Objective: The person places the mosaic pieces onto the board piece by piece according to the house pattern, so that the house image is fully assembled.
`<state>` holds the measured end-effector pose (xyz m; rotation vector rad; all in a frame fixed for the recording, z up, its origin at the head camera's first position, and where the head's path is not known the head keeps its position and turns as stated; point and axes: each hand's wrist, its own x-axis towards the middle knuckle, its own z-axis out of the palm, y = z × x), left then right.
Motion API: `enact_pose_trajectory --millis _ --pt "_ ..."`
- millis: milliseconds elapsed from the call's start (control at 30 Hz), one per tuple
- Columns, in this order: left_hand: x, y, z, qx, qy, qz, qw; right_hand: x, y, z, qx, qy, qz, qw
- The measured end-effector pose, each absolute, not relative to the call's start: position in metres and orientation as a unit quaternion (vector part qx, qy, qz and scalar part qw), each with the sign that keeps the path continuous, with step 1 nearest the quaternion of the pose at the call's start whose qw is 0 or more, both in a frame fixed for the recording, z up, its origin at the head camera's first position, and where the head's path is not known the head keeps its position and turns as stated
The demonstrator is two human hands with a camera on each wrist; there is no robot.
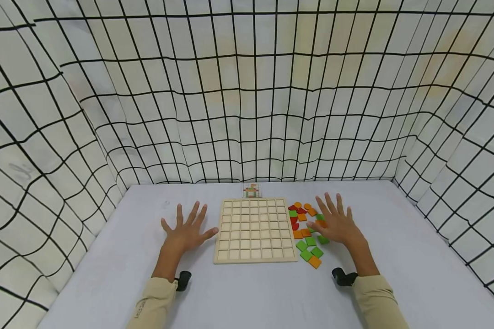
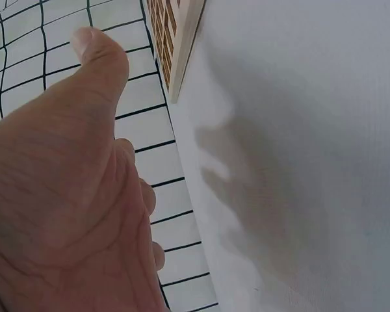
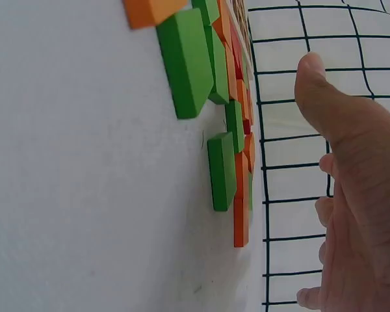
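Holds left grip (image 1: 186, 235) wide, empty, by left edge of wooden grid board (image 1: 255, 226), right grip (image 1: 338, 225) same above loose tiles (image 1: 310, 241), w/ board on desk (image 1: 247, 299) btwn, tiles just right prob. for quick pickup, pic card (image 1: 252, 190) at far edge prob. for ref.

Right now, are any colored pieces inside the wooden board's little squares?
No, the colored pieces in view lie beside the wooden board, to its right.
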<state>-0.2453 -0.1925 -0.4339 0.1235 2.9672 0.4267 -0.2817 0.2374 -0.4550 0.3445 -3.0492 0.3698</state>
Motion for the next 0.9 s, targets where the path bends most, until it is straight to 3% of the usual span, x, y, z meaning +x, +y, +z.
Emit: enact_pose_trajectory --millis 533,900 --pt "-0.232 -0.169 -0.434 0.1 0.968 0.151 0.172 -0.308 0.223 -0.459 0.105 -0.954 0.269 0.081" --pt "-0.225 -0.163 -0.437 0.104 0.965 0.148 0.188 -0.335 0.217 -0.467 0.101 -0.934 0.339 0.053"
